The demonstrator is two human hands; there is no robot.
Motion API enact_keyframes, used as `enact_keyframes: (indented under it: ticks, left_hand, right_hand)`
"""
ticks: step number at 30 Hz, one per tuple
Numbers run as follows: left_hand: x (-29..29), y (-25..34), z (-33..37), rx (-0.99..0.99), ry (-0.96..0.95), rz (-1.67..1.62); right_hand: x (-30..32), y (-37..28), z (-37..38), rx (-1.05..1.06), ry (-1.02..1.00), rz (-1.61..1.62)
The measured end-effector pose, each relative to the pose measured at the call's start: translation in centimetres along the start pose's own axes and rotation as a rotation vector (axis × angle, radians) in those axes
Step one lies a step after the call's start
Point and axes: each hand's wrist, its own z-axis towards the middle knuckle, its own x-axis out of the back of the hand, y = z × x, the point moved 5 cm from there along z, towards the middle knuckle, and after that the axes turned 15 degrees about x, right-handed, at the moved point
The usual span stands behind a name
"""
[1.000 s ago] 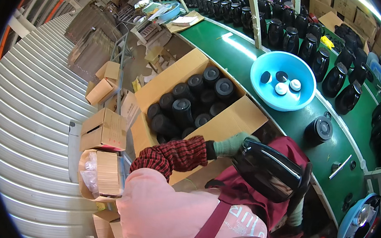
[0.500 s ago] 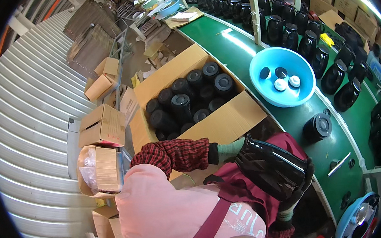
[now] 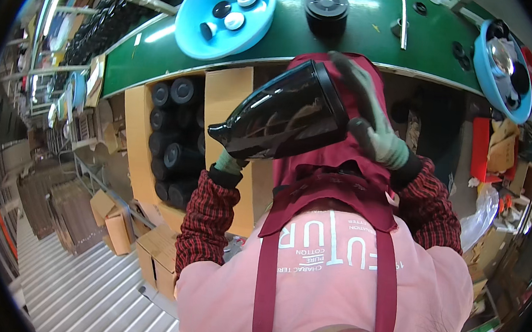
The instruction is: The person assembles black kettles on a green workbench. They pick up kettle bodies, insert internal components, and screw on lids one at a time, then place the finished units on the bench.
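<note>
A glossy black jug shell (image 3: pixel 283 114) with a pointed spout lies tilted in front of my apron, spout to the left and wide end to the right. My left hand (image 3: pixel 231 162), in a green-cuffed glove, supports it from underneath near the spout; most of its fingers are hidden behind the shell. Beside the wide end is my gloved right hand (image 3: pixel 381 116), its fingers stretched out and the thumb apart. Whether its fingertips touch the rim, I cannot tell. Beyond the shell, a black lidded cylinder (image 3: pixel 325 13) stands on the green worktable (image 3: pixel 378 46).
An open carton (image 3: pixel 229 90) with several black cylinders stands at left, below the table edge. On the table, a blue basin (image 3: pixel 191 39) holds white and black caps. Another blue basin (image 3: pixel 502 106) with assorted parts sits at right, above a red box (image 3: pixel 481 147).
The view has turned, so the table now runs across the top. My right hand has loosened from the shell's wide end and its fingers have straightened. My left hand still supports the shell.
</note>
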Motion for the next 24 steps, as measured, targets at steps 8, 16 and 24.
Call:
enact_keyframes:
  ticks: [8,16,24]
  left_hand:
    - [-11.9,10.2,1.5,-0.334,0.376,1.331]
    - [-17.5,11.4,3.0,-0.251,0.316,1.075]
    - [-25.3,8.2,1.0,-0.91,0.437,1.679]
  right_hand:
    - [-2.7,6.0,-4.8,-0.391,0.191,0.073]
    - [-0.6,10.0,-10.8,-0.241,0.212,-0.096]
    - [0.5,11.2,-10.6,-0.318,-0.052,-0.276]
